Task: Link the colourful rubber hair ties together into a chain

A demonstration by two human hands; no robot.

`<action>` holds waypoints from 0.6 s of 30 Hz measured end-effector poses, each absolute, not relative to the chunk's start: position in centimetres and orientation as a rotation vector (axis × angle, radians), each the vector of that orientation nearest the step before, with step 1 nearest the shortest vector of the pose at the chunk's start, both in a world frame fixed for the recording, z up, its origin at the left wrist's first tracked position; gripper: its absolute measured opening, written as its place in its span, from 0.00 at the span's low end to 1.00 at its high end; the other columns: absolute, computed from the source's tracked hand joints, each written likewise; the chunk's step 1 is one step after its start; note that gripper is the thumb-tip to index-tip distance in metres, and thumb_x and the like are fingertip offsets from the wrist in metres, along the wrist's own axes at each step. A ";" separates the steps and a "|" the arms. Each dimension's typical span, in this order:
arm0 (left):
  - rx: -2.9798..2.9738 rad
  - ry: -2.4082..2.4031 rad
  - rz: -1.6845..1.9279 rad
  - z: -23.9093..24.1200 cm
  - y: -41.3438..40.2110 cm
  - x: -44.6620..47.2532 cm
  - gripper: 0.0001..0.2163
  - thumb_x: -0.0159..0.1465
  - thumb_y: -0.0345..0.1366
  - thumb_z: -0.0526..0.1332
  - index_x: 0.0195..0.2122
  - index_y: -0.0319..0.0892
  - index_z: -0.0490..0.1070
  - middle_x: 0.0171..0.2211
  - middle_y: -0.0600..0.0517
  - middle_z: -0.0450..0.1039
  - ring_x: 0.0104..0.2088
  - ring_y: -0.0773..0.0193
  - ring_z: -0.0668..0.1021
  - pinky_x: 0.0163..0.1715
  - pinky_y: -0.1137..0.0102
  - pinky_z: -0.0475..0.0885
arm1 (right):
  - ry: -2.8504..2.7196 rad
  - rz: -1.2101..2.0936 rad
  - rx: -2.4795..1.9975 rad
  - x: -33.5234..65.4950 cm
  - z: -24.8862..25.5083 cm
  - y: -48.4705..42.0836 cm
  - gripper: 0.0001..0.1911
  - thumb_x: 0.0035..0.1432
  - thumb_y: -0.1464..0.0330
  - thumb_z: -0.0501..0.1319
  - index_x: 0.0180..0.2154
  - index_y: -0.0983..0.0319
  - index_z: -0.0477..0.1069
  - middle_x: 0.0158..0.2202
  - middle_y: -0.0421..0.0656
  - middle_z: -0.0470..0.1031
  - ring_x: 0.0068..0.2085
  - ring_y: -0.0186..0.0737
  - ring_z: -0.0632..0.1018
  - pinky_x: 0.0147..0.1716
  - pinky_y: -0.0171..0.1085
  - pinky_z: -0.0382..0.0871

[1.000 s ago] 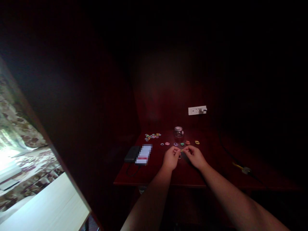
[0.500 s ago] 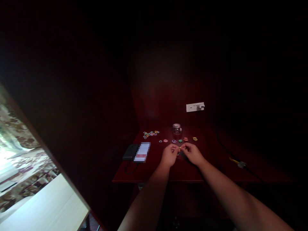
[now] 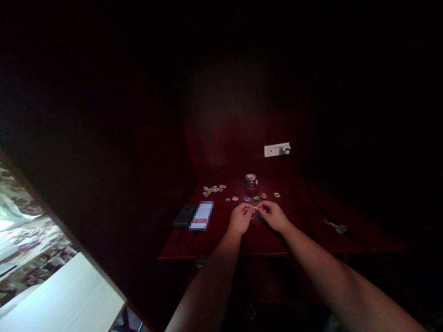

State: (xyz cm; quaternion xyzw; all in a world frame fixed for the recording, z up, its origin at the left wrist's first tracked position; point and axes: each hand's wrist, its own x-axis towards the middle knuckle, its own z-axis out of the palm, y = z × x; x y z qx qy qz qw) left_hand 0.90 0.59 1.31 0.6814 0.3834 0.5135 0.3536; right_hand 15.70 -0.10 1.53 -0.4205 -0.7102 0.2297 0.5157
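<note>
My left hand (image 3: 239, 217) and my right hand (image 3: 272, 215) meet over a dark red table (image 3: 263, 240), both pinched on a small yellow ring (image 3: 255, 208) held between their fingertips. Just beyond them lies a row of small coloured rings (image 3: 252, 198). A heap of several more coloured rings (image 3: 213, 188) lies at the table's far left. A small glass jar (image 3: 251, 181) stands behind the row.
A dark power bank (image 3: 183, 216) and a white box (image 3: 201, 216) lie on the table's left side. A white wall socket with a plug (image 3: 277, 149) is on the back wall. A black cable with a yellow end (image 3: 332, 225) runs along the right. A pale board (image 3: 62, 299) is at lower left.
The view has shifted slightly, so everything sits a little higher and further left. Both hands stay together, pinched on the yellow ring.
</note>
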 end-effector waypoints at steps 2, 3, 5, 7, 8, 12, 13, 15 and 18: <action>1.744 0.986 1.325 1.5 0.3 1.0 0.08 0.57 0.36 0.57 0.32 0.36 0.70 0.26 0.50 0.73 0.25 0.69 0.74 0.26 0.75 0.70 | -1.734 0.530 -0.998 15.7 1.5 -0.1 0.11 0.52 0.63 0.56 0.28 0.64 0.70 0.24 0.41 0.70 0.24 0.34 0.68 0.24 0.32 0.61; 1.735 0.988 1.331 1.6 0.2 1.1 0.08 0.56 0.37 0.58 0.32 0.36 0.70 0.25 0.50 0.73 0.25 0.69 0.74 0.26 0.75 0.70 | -1.741 0.522 -0.994 15.7 1.5 -0.1 0.11 0.52 0.63 0.56 0.28 0.64 0.70 0.24 0.41 0.70 0.24 0.33 0.67 0.24 0.32 0.61; 1.726 0.989 1.340 1.9 0.0 1.1 0.09 0.56 0.37 0.59 0.33 0.36 0.71 0.26 0.50 0.73 0.25 0.69 0.74 0.26 0.75 0.70 | -1.750 0.514 -0.986 15.7 1.4 -0.1 0.11 0.52 0.63 0.56 0.27 0.64 0.70 0.24 0.41 0.70 0.24 0.33 0.67 0.24 0.32 0.60; 1.730 0.994 1.333 2.1 -0.1 1.1 0.09 0.56 0.36 0.58 0.34 0.36 0.71 0.27 0.49 0.74 0.25 0.69 0.74 0.26 0.75 0.71 | -1.762 0.516 -0.982 15.7 1.4 -0.2 0.11 0.52 0.63 0.56 0.28 0.64 0.70 0.24 0.41 0.70 0.24 0.33 0.67 0.24 0.31 0.60; 1.735 1.002 1.328 2.2 -0.1 1.1 0.09 0.57 0.36 0.58 0.34 0.36 0.72 0.28 0.49 0.74 0.26 0.69 0.74 0.26 0.75 0.71 | -1.765 0.521 -0.985 15.6 1.3 -0.2 0.11 0.52 0.63 0.56 0.28 0.64 0.71 0.24 0.40 0.70 0.23 0.33 0.67 0.23 0.31 0.60; 1.761 1.035 1.309 2.3 -0.1 0.9 0.08 0.58 0.34 0.56 0.34 0.37 0.73 0.29 0.48 0.75 0.27 0.68 0.75 0.26 0.74 0.72 | -1.756 0.538 -1.010 15.4 1.3 -0.2 0.11 0.52 0.63 0.57 0.28 0.64 0.70 0.22 0.40 0.69 0.21 0.31 0.65 0.21 0.31 0.58; 1.764 1.033 1.308 2.3 0.0 0.9 0.08 0.58 0.33 0.57 0.34 0.37 0.73 0.29 0.48 0.75 0.27 0.68 0.75 0.26 0.74 0.72 | -1.752 0.532 -1.015 15.4 1.3 -0.3 0.10 0.51 0.63 0.57 0.28 0.64 0.70 0.22 0.40 0.69 0.21 0.31 0.65 0.21 0.31 0.58; 1.756 1.020 1.313 2.2 0.1 0.9 0.08 0.57 0.33 0.58 0.35 0.36 0.73 0.29 0.47 0.75 0.27 0.68 0.75 0.26 0.74 0.72 | -1.747 0.517 -1.019 15.4 1.5 -0.4 0.09 0.51 0.64 0.57 0.28 0.64 0.70 0.22 0.39 0.68 0.21 0.31 0.65 0.21 0.31 0.58; 1.726 0.998 1.327 2.0 0.2 0.9 0.08 0.56 0.33 0.59 0.35 0.36 0.73 0.29 0.48 0.75 0.26 0.68 0.75 0.26 0.74 0.72 | -1.740 0.509 -1.010 15.5 1.8 -0.6 0.08 0.51 0.65 0.56 0.27 0.63 0.69 0.23 0.40 0.69 0.22 0.32 0.65 0.22 0.31 0.59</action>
